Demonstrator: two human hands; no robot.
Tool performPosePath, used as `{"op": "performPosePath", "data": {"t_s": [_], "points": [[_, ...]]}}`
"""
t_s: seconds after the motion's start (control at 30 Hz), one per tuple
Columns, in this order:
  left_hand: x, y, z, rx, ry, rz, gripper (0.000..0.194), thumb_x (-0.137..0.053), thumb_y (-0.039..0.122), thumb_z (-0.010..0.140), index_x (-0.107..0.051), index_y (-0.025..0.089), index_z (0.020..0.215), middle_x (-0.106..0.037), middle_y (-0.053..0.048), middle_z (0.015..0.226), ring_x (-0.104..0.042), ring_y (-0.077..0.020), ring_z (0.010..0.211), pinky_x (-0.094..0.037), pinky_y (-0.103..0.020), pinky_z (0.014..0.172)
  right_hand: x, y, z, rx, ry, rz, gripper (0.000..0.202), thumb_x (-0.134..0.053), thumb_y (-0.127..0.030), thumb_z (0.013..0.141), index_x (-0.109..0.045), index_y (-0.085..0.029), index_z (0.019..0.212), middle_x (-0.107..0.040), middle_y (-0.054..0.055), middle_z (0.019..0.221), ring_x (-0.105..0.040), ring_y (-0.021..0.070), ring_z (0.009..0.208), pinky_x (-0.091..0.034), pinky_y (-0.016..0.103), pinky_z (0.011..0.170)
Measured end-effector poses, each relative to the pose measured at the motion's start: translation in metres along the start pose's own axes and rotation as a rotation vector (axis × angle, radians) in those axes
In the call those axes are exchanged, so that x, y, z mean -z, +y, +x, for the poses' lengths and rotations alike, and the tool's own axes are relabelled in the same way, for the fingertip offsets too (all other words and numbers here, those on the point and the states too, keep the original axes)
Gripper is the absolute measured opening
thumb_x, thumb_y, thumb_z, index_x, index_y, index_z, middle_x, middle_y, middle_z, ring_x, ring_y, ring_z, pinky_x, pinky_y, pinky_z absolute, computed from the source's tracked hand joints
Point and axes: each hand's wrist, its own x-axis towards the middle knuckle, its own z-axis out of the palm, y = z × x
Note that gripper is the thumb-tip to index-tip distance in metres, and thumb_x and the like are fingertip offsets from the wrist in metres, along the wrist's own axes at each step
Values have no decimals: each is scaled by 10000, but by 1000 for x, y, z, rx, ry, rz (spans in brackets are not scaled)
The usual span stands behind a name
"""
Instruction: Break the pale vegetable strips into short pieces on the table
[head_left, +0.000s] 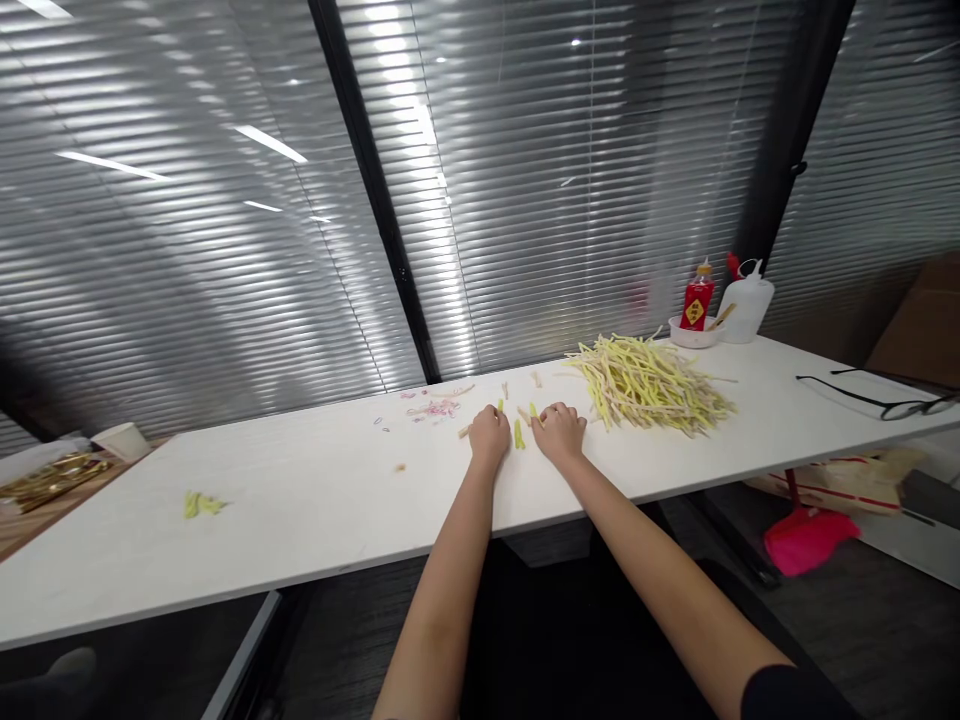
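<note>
Yellow-green pieces [518,435] lying between the left hand [490,437] and right hand [560,433], both curled but with any grip impossible to tell, are probably best handled lightly, kept aligned.

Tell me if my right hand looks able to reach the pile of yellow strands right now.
Probably yes: your right hand is close to the pile of yellow strands, with nothing visible blocking the way between, though it seems occupied with a short yellow piece.
</note>
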Motion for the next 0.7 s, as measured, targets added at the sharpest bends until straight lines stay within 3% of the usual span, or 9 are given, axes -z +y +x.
{"op": "performPosePath", "data": {"t_s": [0.13,0.2,0.3,0.4,0.47,0.6,0.7], "points": [[-1,-3,-4,-7,-67,-151,406,-306,386,940,-634,166,845,-672,-124,836,-606,-232,804,-383,-315,719,1,1,0,33,28,131,294,-493,-434,872,-663,-197,835,-621,79,1007,-492,238,978,-262,376,835],[0,-5,-5,-42,-34,-150,451,-248,382,955,-637,174,863,-671,-121,852,-604,-227,823,-386,-317,733,2,0,-2,108,-14,183,332,-492,-472,869,-665,-202,785,-633,57,965,-500,226,971,-247,376,849],[4,-9,-4,-35,71,-12,337,-313,289,928,-630,185,975,-644,-130,1007,-569,-250,974,-379,-357,813,4,1,-2,150,-36,246,357,-438,-466,898,-669,-216,789,-643,37,958,-513,209,976,-241,372,856],[8,-19,-2,149,151,181,275,-422,219,856,-609,178,1054,-564,-168,1167,-481,-317,1120,-348,-447,880,5,4,-1,32,-18,218,285,-426,-393,901,-653,-222,882,-639,47,1010,-522,215,982,-259,374,847],[9,-28,0,243,115,219,261,-428,215,851,-608,164,1033,-551,-186,1164,-475,-334,1120,-350,-469,875,4,6,0,-76,-35,138,261,-479,-400,865,-632,-211,962,-634,76,1032,-524,246,997,-268,391,851],[10,-39,4,220,28,122,243,-389,250,890,-603,170,974,-596,-159,1072,-545,-292,1027,-379,-426,848,2,7,0,-150,-142,12,283,-532,-370,830,-598,-190,1038,-654,102,965,-563,266,961,-276,411,861],[9,-38,7,194,63,-78,210,-420,312,892,-587,188,922,-628,-116,989,-576,-256,958,-399,-391,832,2,8,0,-122,-172,6,205,-492,-292,856,-612,-199,993,-668,90,932,-586,240,931,-289,387,856]]}}
